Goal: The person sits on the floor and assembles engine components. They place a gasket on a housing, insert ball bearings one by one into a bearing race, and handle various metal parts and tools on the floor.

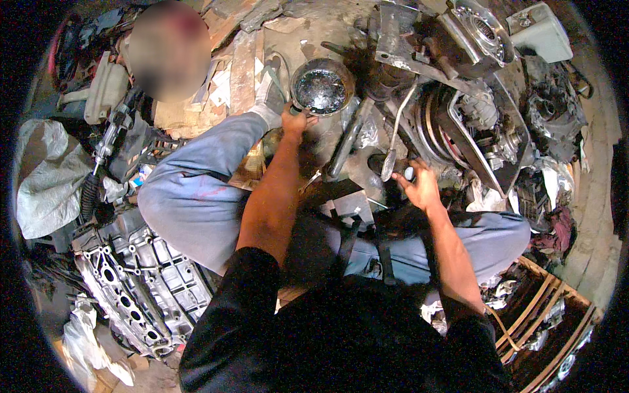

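Note:
My left hand (300,123) is closed on the near rim of a round metal pan (351,86), which has shiny dark liquid (320,92) inside. My right hand (420,187) is curled, thumb and fingers round a small piece with a pale, rounded end (409,173); the rest of it is hidden. Just left of that hand, a thin metal rod (401,118) ends in a wider, flattened tip. Between my hands lies a dark tube (349,139), slanting toward the pan. A small wrench (310,181) rests on the ground beside my left forearm.
A metal gearbox housing (472,29) and a tilted frame with machine parts (508,141) stand at the right. An engine cylinder head (128,298) lies at the lower left. At the lower right is a wooden crate (547,314). Plastic sheeting (49,177) lies far left.

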The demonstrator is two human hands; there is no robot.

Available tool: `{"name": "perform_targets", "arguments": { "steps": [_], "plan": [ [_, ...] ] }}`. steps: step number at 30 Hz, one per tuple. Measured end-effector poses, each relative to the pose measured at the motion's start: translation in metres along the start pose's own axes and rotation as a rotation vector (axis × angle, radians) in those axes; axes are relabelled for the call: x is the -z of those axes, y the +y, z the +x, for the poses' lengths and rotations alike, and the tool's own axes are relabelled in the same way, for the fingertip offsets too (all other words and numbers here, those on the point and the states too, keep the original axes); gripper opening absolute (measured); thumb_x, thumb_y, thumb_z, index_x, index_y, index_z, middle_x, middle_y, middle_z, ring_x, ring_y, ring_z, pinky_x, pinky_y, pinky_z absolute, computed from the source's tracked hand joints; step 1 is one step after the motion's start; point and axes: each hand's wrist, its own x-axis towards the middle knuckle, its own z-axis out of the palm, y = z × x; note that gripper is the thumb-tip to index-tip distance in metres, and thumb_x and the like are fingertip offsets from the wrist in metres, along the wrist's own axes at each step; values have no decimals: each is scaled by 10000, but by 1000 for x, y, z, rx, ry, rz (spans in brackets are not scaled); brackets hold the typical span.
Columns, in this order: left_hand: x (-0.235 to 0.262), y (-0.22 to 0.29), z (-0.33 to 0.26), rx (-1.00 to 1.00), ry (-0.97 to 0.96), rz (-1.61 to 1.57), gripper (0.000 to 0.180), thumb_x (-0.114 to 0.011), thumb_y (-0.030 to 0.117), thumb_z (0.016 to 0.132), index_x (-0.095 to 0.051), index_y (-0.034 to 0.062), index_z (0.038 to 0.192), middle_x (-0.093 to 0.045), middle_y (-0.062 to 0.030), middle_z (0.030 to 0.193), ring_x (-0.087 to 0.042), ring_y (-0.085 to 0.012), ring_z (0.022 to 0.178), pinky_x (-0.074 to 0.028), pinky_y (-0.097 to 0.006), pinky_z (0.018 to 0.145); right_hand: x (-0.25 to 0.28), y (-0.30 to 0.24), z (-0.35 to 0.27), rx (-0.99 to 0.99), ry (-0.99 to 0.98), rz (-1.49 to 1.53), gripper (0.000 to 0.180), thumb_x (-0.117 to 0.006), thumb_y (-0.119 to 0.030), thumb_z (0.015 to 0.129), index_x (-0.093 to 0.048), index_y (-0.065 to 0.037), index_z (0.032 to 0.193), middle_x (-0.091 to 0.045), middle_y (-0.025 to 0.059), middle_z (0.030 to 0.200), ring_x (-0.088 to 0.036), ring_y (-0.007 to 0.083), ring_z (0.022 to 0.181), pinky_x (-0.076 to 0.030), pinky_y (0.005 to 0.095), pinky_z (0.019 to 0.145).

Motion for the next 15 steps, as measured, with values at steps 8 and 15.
{"name": "perform_targets", "arguments": {
  "steps": [8,15],
  "plan": [
    [93,-32,38,-63,-57,769,500,-638,288,960,-488,59,1379,-702,-171,980,-721,-270,791,-558,-373,583,-8,2,11,55,-18,80,469,-808,-263,800,-674,-2,1165,-655,235,1137,-638,401,1060,-509,440,918],
    [22,26,-67,-38,-57,1188,377,-671,358,927,-692,52,1147,-741,-135,1031,-706,-253,809,-539,-362,781,-11,31,27,1,-42,98,491,-817,-291,782,-681,-57,1192,-658,222,1176,-613,401,1131,-479,446,986]
  ]
}}
